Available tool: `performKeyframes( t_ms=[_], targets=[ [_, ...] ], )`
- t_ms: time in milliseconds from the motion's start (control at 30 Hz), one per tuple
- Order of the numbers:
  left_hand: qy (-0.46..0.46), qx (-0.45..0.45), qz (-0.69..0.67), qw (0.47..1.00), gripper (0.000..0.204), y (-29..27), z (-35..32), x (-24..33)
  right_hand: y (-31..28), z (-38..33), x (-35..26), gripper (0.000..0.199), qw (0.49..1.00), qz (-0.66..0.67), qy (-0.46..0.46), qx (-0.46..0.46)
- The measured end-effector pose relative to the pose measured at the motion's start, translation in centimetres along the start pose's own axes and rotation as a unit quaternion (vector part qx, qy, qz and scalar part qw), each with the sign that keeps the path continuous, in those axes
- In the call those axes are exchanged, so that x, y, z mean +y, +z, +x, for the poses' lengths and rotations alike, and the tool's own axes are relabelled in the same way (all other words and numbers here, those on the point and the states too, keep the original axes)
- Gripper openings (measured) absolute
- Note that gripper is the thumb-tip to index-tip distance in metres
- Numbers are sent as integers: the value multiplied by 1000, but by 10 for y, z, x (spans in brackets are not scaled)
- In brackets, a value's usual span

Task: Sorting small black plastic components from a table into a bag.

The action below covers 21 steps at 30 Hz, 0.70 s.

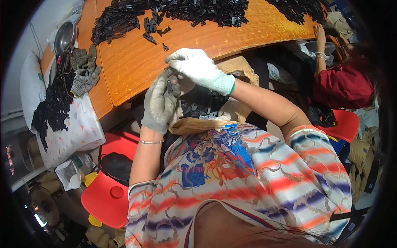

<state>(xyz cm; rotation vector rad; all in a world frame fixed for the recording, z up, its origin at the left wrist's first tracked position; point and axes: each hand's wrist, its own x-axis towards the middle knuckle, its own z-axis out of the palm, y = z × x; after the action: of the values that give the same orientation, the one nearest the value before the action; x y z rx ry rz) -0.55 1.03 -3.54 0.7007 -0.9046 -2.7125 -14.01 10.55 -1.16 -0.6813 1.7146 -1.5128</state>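
Note:
My left hand (160, 99), in a grey-stained work glove, is closed round a small black plastic part (169, 86) just off the table's front edge. Against the top of that part, my right hand (194, 68) in a white glove with a green cuff has its fingers pinched together. What its fingertips grip is hidden. Below both hands, an open brown paper sack (192, 126) rests at my lap, with black plastic parts (200, 101) inside. A loose black part (165, 47) lies on the orange table (128, 74) just beyond my hands.
Heaps of black parts (206, 12) cover the table's far side. At left are grey gloves (84, 72), a metal bowl (64, 36) and more black pieces (56, 103) on a patterned cloth (80, 128). A red stool (109, 198) stands lower left. A co-worker in red (343, 84) sits at right.

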Motion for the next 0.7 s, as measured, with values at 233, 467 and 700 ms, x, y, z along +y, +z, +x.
performKeyframes(
  t_ms=[233,467,700],
  targets=[
    [35,-11,14,999,19,1,2,1,2,6,3,25,998,38,-25,-34],
    [104,-40,104,988,14,3,1,3,8,4,-2,24,995,-68,-68,10],
    [159,61,171,970,20,20,-4,-1,15,-2,-1,24,972,-161,-157,63]
  ],
)
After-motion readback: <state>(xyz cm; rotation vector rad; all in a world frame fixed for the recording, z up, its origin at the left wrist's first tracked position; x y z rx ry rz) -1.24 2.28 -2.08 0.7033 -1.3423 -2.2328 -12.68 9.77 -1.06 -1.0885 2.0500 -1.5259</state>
